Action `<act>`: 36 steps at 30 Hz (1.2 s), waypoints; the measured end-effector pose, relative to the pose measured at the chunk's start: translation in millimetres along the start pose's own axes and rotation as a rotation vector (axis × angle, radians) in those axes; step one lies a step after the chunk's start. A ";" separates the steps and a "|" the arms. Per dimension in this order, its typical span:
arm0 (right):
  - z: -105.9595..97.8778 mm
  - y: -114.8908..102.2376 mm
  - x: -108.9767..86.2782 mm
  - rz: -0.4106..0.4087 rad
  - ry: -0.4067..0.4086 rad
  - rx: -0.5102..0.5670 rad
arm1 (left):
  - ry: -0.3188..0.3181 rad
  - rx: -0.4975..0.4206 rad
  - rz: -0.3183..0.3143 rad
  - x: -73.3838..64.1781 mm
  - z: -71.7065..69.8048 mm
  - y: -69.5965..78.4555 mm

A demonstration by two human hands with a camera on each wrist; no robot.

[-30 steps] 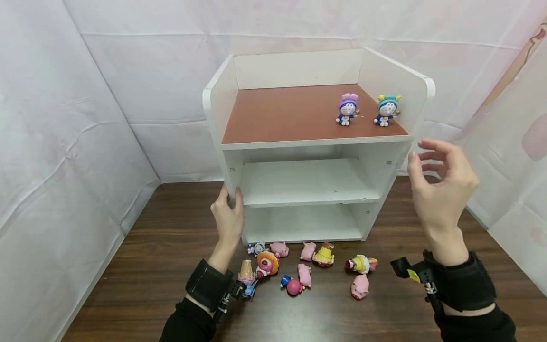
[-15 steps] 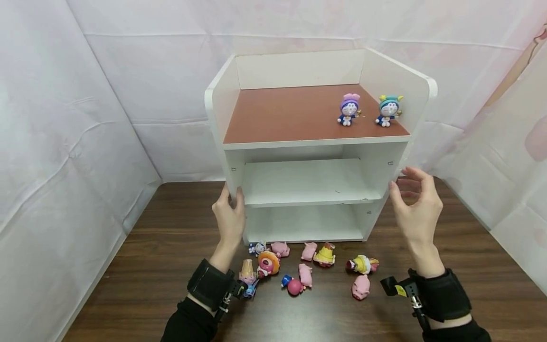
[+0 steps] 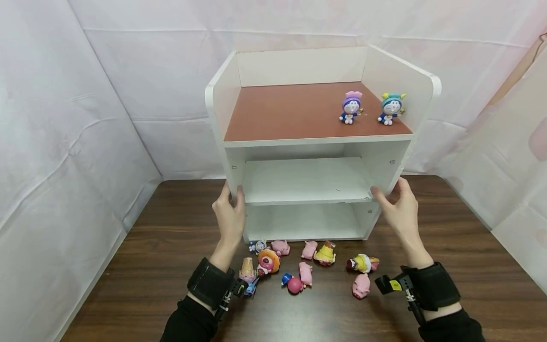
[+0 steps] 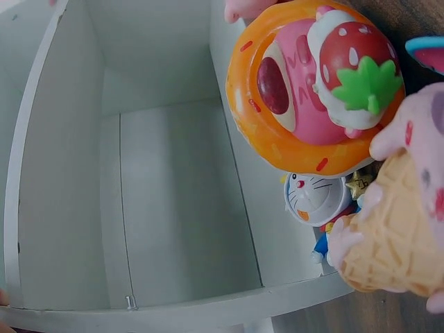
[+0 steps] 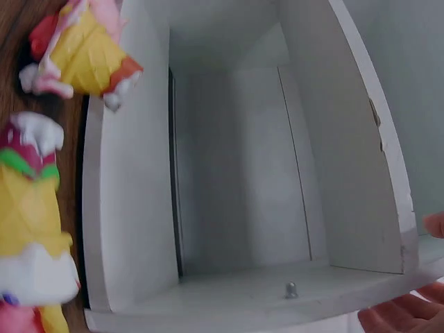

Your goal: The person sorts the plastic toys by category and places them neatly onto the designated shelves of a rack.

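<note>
A small white shelf unit [image 3: 299,204] with a brown top board stands on the wooden table. My left hand [image 3: 229,216] grips its left side panel, thumb at the front edge and fingers round the outside. My right hand [image 3: 400,209] is at the right side panel, thumb on the inner side at the middle board's height, fingers behind the outer face. In the right wrist view that thumb [image 5: 435,225] and the fingers [image 5: 406,316] show on either side of the panel. Two cat figurines in blue, one with a purple hat [image 3: 351,108], one with a teal hat [image 3: 391,109], stand on the top board.
Several small toys lie before the unit: a donut-ring figure [image 3: 268,262], an ice-cream-cone figure [image 3: 247,270], a yellow-skirted figure [image 3: 325,254], a yellow-and-white figure [image 3: 362,263] and pink pigs, one of them a pig [image 3: 361,286] at the right. White cloth [image 3: 85,142] surrounds the table.
My right hand has come in from the right and down, onto the shelf unit's right side panel. The left hand has kept its place on the left panel.
</note>
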State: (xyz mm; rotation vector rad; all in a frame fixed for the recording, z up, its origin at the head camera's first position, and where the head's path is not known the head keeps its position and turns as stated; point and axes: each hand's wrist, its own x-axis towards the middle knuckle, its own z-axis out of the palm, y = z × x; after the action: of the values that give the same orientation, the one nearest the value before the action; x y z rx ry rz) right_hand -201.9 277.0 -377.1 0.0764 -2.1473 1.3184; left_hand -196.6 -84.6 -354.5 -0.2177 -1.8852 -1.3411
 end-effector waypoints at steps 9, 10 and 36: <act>7.4 42.6 7.6 0.078 -0.062 -0.016 | 0.015 -0.011 0.023 0.4 1.6 -0.4; 6.2 31.7 6.1 0.081 -0.075 -0.028 | 0.015 -0.014 0.025 0.5 1.8 -0.1; 3.7 -58.2 -11.1 0.059 -0.118 -0.134 | -0.147 0.277 0.107 5.3 -33.4 22.0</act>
State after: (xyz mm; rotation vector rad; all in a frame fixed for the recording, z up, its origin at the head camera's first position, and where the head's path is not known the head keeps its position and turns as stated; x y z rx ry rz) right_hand -174.2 241.9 -338.1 0.0373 -2.3485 1.2255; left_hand -171.3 -105.5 -331.0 -0.2770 -2.1260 -1.0026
